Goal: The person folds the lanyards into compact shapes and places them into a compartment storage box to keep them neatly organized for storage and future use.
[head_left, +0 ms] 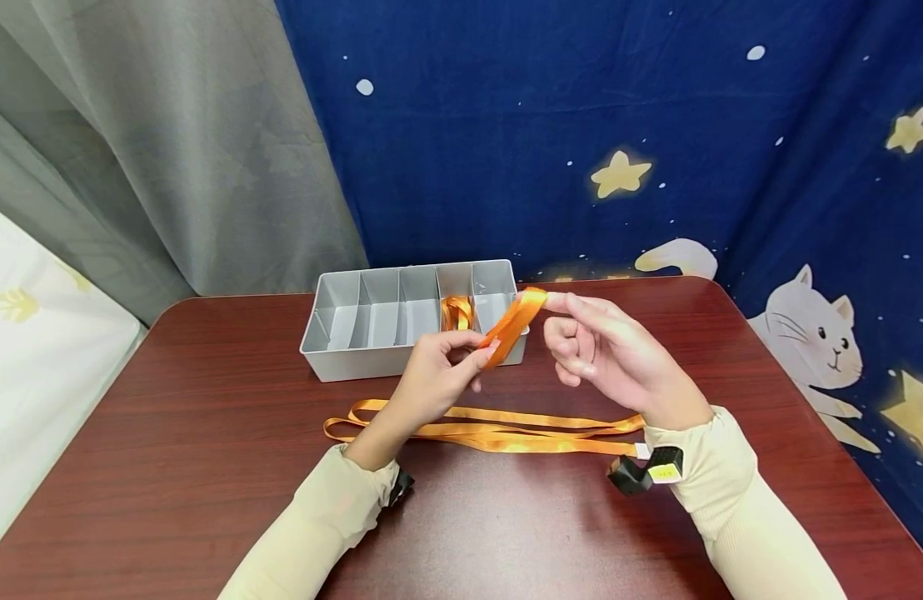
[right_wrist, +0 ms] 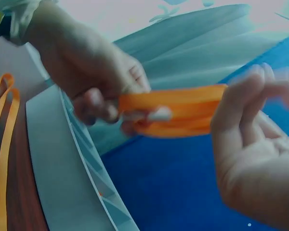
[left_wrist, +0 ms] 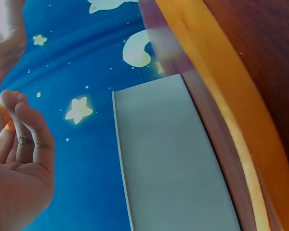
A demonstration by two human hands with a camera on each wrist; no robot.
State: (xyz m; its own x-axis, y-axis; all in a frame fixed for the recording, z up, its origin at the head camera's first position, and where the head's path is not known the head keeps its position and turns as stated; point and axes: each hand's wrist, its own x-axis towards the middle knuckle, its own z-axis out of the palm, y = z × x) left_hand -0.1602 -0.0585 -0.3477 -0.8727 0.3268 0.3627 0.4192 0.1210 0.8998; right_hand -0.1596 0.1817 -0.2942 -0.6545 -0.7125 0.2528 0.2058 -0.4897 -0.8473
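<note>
Nearest: cream sleeves, a small black unit (head_left: 645, 472) strapped at the right wrist, dark red-brown wood surface (head_left: 169, 467) under everything

Below and behind the fingers: long orange ribbon (head_left: 499, 433) lying in flat loops across the surface, running left to right between the two forearms. Left wrist view shows it as a wide orange band right by the camera

Left hand (head_left: 435, 379): fingers curled, thumb and forefinger pinching a folded stretch of ribbon (head_left: 510, 325) at its lower end. Right wrist view shows that stretch doubled over, pinch at the left end

Right hand (head_left: 615, 358): forefinger straight, its tip touching the upper end of the same stretch; other fingers loosely bent, holding nothing. Cannot tell whether the thumb also presses the ribbon. The stretch is held up off the surface, slanting from lower left at the left fingers to upper right at the right fingertip

Just beyond the fingers: grey divided tray (head_left: 341, 354) on the surface, five slots side by side. Coiled orange ribbon (head_left: 456, 312) sits in the fourth slot from the left, straight past the left fingers

Farthest: dark blue cloth with stars and white cats (head_left: 619, 167), grey curtain (head_left: 169, 167) on the left
</note>
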